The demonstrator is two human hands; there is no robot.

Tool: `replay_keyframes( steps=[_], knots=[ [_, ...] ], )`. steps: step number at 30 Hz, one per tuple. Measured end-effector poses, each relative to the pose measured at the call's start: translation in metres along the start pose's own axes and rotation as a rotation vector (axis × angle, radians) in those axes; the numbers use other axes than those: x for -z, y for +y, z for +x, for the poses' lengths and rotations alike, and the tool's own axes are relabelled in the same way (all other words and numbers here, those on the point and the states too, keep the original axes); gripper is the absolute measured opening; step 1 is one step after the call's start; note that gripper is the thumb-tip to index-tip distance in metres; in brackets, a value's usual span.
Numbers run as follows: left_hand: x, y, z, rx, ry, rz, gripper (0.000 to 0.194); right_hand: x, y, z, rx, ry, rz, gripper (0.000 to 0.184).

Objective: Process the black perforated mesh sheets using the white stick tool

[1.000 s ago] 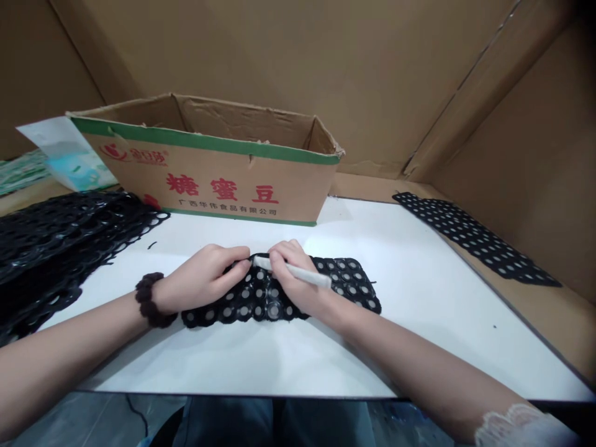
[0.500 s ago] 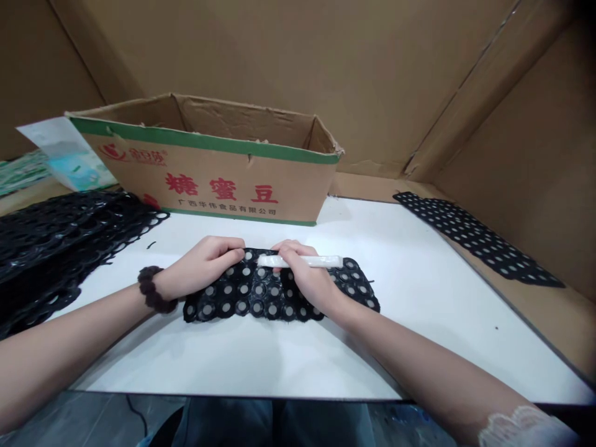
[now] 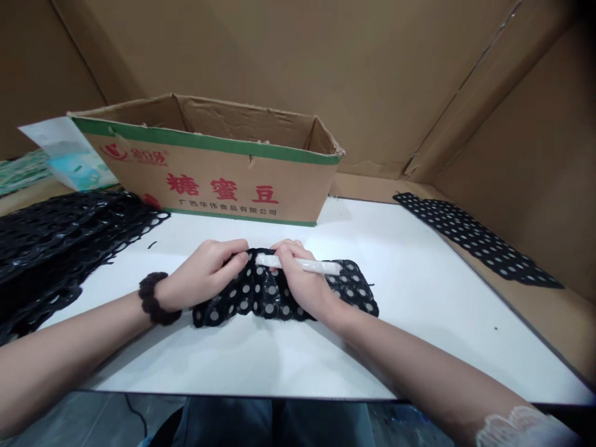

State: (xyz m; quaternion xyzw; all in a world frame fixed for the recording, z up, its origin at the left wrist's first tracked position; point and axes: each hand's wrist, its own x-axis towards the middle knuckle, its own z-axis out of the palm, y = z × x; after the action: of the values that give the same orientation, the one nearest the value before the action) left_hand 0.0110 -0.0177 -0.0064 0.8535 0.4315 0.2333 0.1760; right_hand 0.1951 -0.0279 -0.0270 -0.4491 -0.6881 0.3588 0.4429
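Note:
A black sheet with rows of pale round spots [image 3: 269,309] lies across the white table in front of me, its left part buckled up in folds. My left hand [image 3: 216,268] pinches the far edge of this sheet between thumb and fingers. Close to its right, my right hand [image 3: 300,273] is closed around a white pen-shaped tool [image 3: 321,267], held roughly level over the sheet. The fingertips of my right hand press near the sheet's far edge; whether they also grip it is hidden.
Behind my hands stands an open cardboard box [image 3: 223,186] with a green rim. A heap of black ring-patterned sheets [image 3: 60,242] lies at the left. Another spotted black sheet [image 3: 479,239] rests along the right table edge. Cardboard walls [image 3: 372,81] enclose the back and right.
My left hand has shifted slightly right, and the left part of the black sheet has moved with it and buckled. My right hand and the white tool have barely moved.

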Motion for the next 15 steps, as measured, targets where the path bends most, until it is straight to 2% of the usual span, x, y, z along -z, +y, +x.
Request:
replay_keyframes(
  steps=[3, 5, 11, 15],
  knots=[
    [-0.005, 0.011, -0.005, -0.016, 0.073, 0.103, 0.026, -0.004, -0.001, -0.002, 0.117, -0.008, -0.126, 0.027],
    [-0.005, 0.011, -0.006, -0.018, 0.077, 0.142, 0.025, -0.003, -0.001, -0.001, 0.134, -0.02, -0.136, 0.026],
    [0.009, -0.017, 0.007, -0.037, -0.013, 0.046, 0.03, 0.008, 0.001, 0.008, -0.098, -0.024, 0.171, 0.029],
    [0.01, -0.025, 0.012, -0.03, -0.052, -0.003, 0.033, 0.008, 0.001, 0.007, -0.078, -0.031, 0.159, 0.03]
  ],
)
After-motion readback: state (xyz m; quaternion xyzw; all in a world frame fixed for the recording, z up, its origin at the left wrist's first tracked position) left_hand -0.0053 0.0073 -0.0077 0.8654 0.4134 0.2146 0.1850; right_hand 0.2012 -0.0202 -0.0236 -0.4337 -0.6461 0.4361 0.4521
